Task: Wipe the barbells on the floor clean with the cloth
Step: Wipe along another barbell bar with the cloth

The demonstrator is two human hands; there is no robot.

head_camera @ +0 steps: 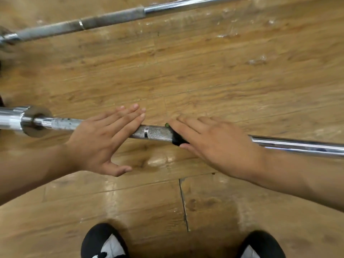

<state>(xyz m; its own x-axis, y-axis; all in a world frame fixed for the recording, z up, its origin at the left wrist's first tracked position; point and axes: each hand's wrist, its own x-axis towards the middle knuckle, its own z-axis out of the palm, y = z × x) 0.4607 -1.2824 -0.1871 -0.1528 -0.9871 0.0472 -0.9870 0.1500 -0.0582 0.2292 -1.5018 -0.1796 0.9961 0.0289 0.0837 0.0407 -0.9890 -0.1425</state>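
1. Barbell of knurled chrome steel [156,132] lies across the brown wooden plank floor [204,75]; a second grey steel barbell [111,17] lies well apart, farther off.
2. Left hand [104,140] lies flat over the near bar; fingers straight, holding nothing.
3. Right hand [214,140], fingers extended, presses a dark green-edged cloth [177,139] onto the bar.

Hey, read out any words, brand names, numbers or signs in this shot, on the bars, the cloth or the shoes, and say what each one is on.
No readable text anywhere.
On the near barbell: only grip texture and a plain ring, no lettering.
On the far barbell: no lettering.
On the cloth: dark, mostly hidden under the right hand, no print shows.
On the shoes: black and white, no lettering shows.
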